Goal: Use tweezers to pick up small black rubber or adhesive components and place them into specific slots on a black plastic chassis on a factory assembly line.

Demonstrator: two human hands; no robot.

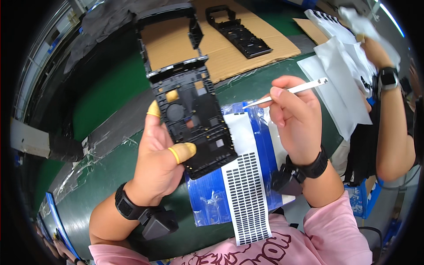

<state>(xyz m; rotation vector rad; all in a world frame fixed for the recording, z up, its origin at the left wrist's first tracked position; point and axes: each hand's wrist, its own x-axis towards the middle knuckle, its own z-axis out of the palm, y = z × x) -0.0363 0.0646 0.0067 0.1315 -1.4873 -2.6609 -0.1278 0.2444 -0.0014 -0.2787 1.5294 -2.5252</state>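
My left hand [155, 154], with yellow finger cots on two fingers, grips a black plastic housing [196, 112] by its lower left side. The housing is tilted and has an open frame at its far end. My right hand [296, 112] pinches white tweezers [289, 92], whose tips point left, just above the far end of a sticker sheet [245, 185]. Rows of small black rectangular stickers cover the near part of this white sheet; a few dark ones sit at its far end. Beneath it lies a blue board [207, 205] wrapped in clear film.
A second black housing [240, 35] rests on a cardboard sheet [282, 37] at the back. White foam bags [331, 75] lie to the right, where a co-worker's arm [393, 119] reaches in holding another bag. The green table [110, 176] bears a blue strip [59, 225] at left.
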